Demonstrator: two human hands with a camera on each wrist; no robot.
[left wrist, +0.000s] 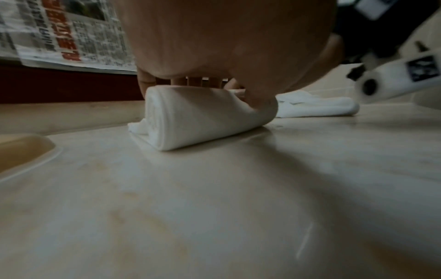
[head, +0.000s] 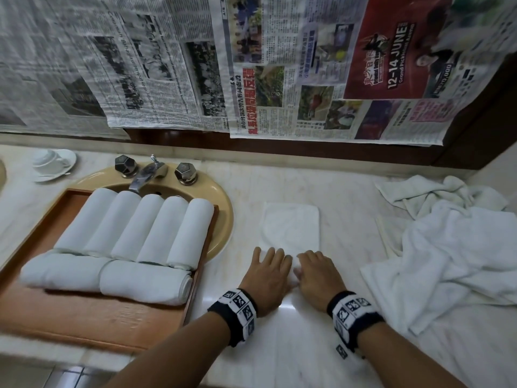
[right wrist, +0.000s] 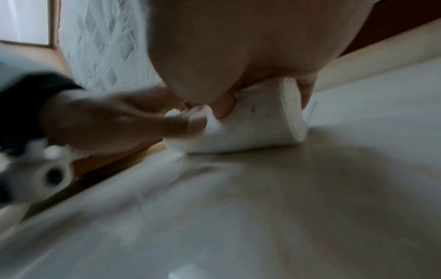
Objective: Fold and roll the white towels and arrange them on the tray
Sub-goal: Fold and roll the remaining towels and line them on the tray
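White towel [head: 292, 228] lies folded flat on the marble surface [head: 307, 345], in the middle of the frame, and its near end is rolled up under my hands. My left hand [head: 267, 275] and my right hand [head: 317, 278] sit side by side on the roll, palms down. The left wrist view shows the roll [left wrist: 190, 117] as a thick cylinder with my fingers [left wrist: 145, 83] curled over its top and the thumb pressed on the front; in the right wrist view the right thumb presses into the cloth [right wrist: 250, 128] in the same way. So both hands grip the rolled part.

At the left of the frame the wooden tray [head: 92, 312] rests over the beige sink [head: 223, 217] and holds seven rolled towels [head: 145, 225]: five side by side and two across in front. At the right edge a heap of loose towels [head: 453, 253] lies on the surface.
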